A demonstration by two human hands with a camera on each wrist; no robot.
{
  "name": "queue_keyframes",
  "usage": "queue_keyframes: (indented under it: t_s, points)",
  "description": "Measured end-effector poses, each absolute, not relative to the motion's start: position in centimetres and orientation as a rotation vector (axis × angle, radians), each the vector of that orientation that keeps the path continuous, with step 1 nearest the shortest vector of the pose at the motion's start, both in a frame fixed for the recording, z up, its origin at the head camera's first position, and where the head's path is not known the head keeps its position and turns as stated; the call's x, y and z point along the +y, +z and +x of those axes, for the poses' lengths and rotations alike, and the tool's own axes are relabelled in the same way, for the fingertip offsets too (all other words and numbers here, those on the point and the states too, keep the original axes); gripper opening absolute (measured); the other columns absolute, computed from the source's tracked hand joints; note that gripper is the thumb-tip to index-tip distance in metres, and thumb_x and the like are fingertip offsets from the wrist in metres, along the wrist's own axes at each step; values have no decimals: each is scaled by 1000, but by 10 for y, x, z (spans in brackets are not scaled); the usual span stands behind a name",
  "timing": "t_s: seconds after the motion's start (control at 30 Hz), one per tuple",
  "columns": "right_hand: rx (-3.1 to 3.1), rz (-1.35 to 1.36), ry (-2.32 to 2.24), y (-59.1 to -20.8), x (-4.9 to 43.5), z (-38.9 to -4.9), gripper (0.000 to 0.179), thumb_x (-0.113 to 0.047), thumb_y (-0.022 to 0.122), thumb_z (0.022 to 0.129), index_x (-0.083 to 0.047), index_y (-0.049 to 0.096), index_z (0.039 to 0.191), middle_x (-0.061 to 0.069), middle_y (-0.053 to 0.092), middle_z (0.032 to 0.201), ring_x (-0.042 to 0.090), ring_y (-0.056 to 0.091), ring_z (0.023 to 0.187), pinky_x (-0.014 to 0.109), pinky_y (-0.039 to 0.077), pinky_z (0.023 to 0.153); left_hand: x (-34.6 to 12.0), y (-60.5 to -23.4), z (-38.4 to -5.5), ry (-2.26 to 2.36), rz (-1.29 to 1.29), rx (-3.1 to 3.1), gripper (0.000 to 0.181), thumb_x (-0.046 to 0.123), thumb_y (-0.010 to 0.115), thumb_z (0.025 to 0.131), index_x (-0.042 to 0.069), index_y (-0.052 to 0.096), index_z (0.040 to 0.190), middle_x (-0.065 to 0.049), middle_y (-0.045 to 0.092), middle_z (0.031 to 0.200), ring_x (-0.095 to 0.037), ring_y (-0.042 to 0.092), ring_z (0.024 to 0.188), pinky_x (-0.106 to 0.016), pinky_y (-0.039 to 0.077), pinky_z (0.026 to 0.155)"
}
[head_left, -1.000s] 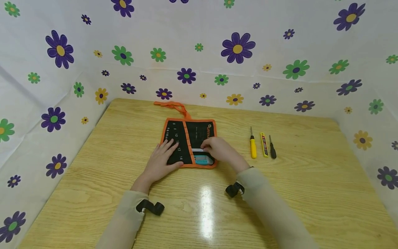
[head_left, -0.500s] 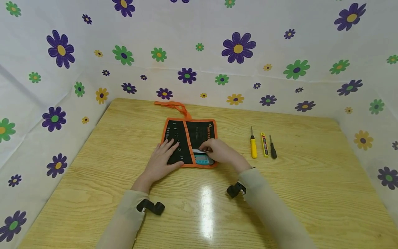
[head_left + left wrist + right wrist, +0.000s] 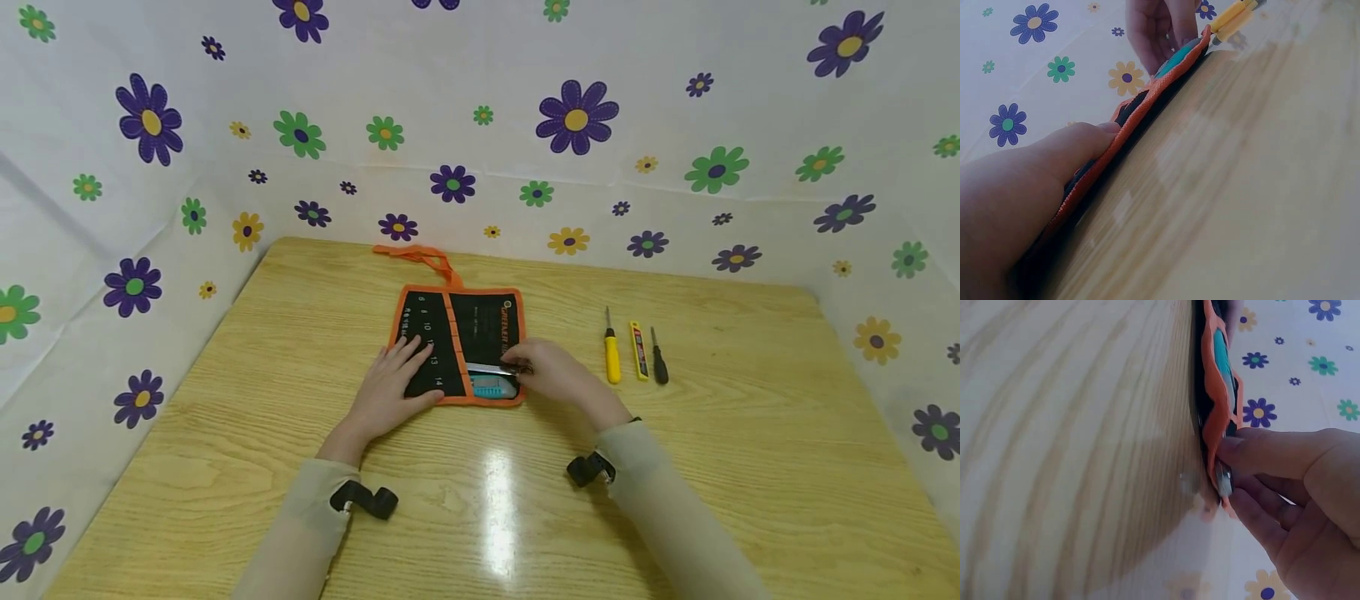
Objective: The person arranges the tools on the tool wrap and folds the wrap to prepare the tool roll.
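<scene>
A black tool pouch with orange edging [image 3: 480, 321] lies unrolled on the table. My left hand [image 3: 382, 383] rests on its numbered left panel, fingers spread, thumb at the lower edge. At the pouch's right side my right hand [image 3: 558, 373] pinches the end of a slim silver metal tool [image 3: 487, 368], which lies across the right panel, its left end at the orange pocket edge. Its exact kind is unclear, as the fingers cover one end. Just below it, a teal-and-grey tool resembling a utility knife [image 3: 492, 386] sits in a pocket. In the right wrist view, shiny metal [image 3: 1224, 481] shows by the fingertips.
Right of the pouch lie a yellow-handled screwdriver [image 3: 612, 354], a narrow yellow packet [image 3: 639, 350] and a black-handled screwdriver [image 3: 659, 362]. An orange tie strap [image 3: 427, 254] trails behind the pouch. A flower-printed cloth [image 3: 510, 150] rises behind the wooden table [image 3: 465, 500].
My right hand has shifted right and slightly toward me, uncovering more of the silver tool and the teal one. The left hand stays in place on the pouch.
</scene>
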State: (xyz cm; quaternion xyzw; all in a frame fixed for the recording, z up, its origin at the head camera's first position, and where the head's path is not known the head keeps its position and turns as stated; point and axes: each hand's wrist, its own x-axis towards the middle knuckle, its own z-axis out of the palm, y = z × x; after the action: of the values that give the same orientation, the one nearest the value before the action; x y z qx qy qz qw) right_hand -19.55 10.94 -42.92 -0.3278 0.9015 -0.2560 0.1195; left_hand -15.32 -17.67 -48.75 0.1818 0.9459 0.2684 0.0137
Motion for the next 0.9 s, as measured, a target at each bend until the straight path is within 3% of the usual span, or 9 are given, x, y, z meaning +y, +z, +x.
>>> queue_keyframes:
  t_s: [0.37, 0.9]
  points:
    - [2719, -903, -810, -432, 131, -193, 17, 0, 68, 86, 1, 70, 104, 7, 64, 91, 19, 60, 83, 32, 53, 74, -176, -487, -153, 851, 574, 2947, 79, 58, 57, 88, 17, 32, 151, -8, 21, 157, -28, 9, 145, -47, 2, 116]
    - [2731, -831, -805, -435, 99, -200, 18, 5, 64, 87, 1, 69, 105, 11, 65, 98, 21, 62, 85, 28, 53, 73, -176, -486, -152, 860, 580, 2950, 79, 58, 57, 88, 16, 33, 151, -9, 22, 156, -28, 10, 145, -48, 4, 116]
